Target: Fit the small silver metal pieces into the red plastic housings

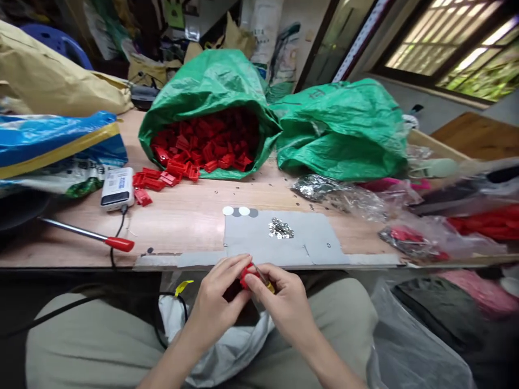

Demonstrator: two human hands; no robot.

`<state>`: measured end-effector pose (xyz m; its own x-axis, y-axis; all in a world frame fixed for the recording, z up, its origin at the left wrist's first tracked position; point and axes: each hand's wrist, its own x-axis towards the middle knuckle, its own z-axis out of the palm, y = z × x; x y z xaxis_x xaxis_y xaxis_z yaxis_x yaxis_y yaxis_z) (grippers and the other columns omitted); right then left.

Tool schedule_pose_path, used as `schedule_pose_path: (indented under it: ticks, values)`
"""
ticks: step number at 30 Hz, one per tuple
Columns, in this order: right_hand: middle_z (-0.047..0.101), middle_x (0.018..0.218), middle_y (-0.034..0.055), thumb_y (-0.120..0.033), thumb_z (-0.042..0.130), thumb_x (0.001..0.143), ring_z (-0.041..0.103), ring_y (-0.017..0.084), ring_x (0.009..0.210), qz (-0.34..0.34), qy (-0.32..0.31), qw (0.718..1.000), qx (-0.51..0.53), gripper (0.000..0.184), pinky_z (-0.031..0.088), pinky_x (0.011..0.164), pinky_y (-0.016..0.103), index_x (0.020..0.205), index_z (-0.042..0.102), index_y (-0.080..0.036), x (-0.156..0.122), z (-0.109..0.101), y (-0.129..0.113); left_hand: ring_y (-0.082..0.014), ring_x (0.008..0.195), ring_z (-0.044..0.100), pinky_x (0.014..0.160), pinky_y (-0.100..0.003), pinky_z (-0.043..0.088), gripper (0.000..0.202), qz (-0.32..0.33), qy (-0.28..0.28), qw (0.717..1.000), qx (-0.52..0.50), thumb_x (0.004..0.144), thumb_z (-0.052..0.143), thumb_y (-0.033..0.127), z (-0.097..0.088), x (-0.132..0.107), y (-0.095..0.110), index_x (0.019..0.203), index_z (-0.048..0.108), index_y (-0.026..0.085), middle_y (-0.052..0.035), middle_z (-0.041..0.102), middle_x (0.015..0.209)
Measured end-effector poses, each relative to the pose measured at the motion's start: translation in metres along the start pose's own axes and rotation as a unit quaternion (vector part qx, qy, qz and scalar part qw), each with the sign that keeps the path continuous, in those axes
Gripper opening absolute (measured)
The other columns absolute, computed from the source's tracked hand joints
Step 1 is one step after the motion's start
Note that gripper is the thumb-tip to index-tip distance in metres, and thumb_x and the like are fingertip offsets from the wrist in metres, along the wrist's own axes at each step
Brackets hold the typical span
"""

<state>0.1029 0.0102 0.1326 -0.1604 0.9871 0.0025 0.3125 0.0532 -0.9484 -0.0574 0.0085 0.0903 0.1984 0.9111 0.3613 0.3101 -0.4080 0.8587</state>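
Observation:
Just off the table's front edge, above my lap, both hands meet. My left hand (224,296) is closed on a small red plastic part (245,274). In my right hand (284,294) is a small screwdriver (268,284) with a yellow handle and thin metal shaft, its tip up by the red part. The right thumb also touches that part. My fingers hide much of both, and whether the tip is inside the part I cannot tell. A pile of small shiny metal pieces (280,229) lies on a grey sheet (318,235) beyond my hands.
A green sack (211,81) spills red plastic parts (178,170) onto the table; another green sack (344,129) stands beside it. At left are a white power bank (117,188) with a cable and a red-handled metal rod (119,243). Clear plastic bags (365,202) lie at right.

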Motion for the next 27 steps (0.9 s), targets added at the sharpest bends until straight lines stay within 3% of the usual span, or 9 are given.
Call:
schedule_pose_path:
  ticks: [3,6,11,13,16,22,25,27]
  values:
    - [0.073,0.077,0.0044,-0.044,0.062,0.091,0.063,0.017,0.065,0.009,0.014,1.0,-0.008,0.032,0.051,0.06,0.026,0.101,0.077,-0.018,-0.001,-0.017,0.007,-0.0214,0.113,0.067,0.099,-0.037,0.055,0.033,-0.029,0.037,0.999,0.013,0.093,0.061,0.021,0.006,0.004,-0.003,0.126,0.064,0.026,-0.0069,0.072,0.122]
    - [0.072,0.076,0.0053,-0.045,0.061,0.09,0.061,0.018,0.062,0.009,0.104,0.987,-0.12,0.035,0.048,0.057,0.027,0.103,0.077,-0.017,0.015,-0.047,0.021,-0.021,0.111,0.068,0.099,-0.036,0.053,0.031,-0.074,0.063,0.995,0.019,0.093,0.062,0.026,0.002,0.014,-0.008,0.125,0.062,0.025,-0.0074,0.07,0.122]
    - [0.075,0.09,0.0118,-0.036,0.056,0.089,0.068,0.025,0.079,0.012,0.251,0.905,-0.342,0.035,0.051,0.073,0.035,0.105,0.077,-0.013,0.064,-0.128,0.054,-0.0212,0.108,0.069,0.096,-0.036,0.053,0.032,-0.1,0.098,0.989,0.044,0.092,0.062,0.026,-0.005,0.03,-0.018,0.123,0.055,0.022,-0.0087,0.069,0.121]
    - [0.076,0.093,0.0144,-0.033,0.056,0.087,0.069,0.028,0.083,0.031,0.262,0.869,-0.418,0.033,0.051,0.074,0.036,0.101,0.077,-0.012,0.085,-0.158,0.063,-0.0223,0.108,0.067,0.096,-0.037,0.052,0.03,-0.092,0.086,0.989,0.073,0.092,0.061,0.026,-0.004,0.032,-0.022,0.121,0.057,0.022,-0.0088,0.069,0.118]
    - [0.076,0.098,0.0165,-0.03,0.057,0.086,0.069,0.03,0.089,0.027,0.246,0.86,-0.447,0.029,0.05,0.078,0.036,0.096,0.078,-0.012,0.114,-0.187,0.071,-0.0235,0.11,0.065,0.097,-0.039,0.051,0.03,-0.068,0.076,0.99,0.099,0.093,0.06,0.027,-0.003,0.032,-0.027,0.122,0.06,0.022,-0.0086,0.069,0.118]
    - [0.078,0.098,0.0121,-0.029,0.067,0.08,0.068,0.027,0.09,0.006,0.178,0.867,-0.464,0.015,0.048,0.078,0.033,0.085,0.078,-0.02,0.158,-0.198,0.077,-0.02,0.113,0.063,0.096,-0.033,0.05,0.026,-0.053,0.061,0.993,0.085,0.096,0.057,0.023,-0.008,0.032,-0.032,0.122,0.061,0.025,-0.0056,0.066,0.119]
    - [0.077,0.091,0.0129,-0.031,0.067,0.08,0.068,0.027,0.083,0.0,0.168,0.868,-0.468,0.016,0.047,0.072,0.034,0.079,0.076,-0.018,0.163,-0.195,0.073,-0.0184,0.111,0.063,0.095,-0.031,0.05,0.028,-0.049,0.067,0.994,0.075,0.096,0.057,0.02,-0.01,0.031,-0.032,0.124,0.06,0.025,-0.0048,0.065,0.117]
    - [0.076,0.085,0.0122,-0.037,0.067,0.082,0.066,0.025,0.075,-0.019,0.177,0.88,-0.439,0.022,0.045,0.067,0.033,0.078,0.075,-0.017,0.155,-0.182,0.062,-0.0174,0.109,0.063,0.095,-0.029,0.05,0.029,-0.043,0.073,0.994,0.064,0.096,0.058,0.019,-0.011,0.031,-0.032,0.124,0.059,0.025,-0.0041,0.065,0.115]
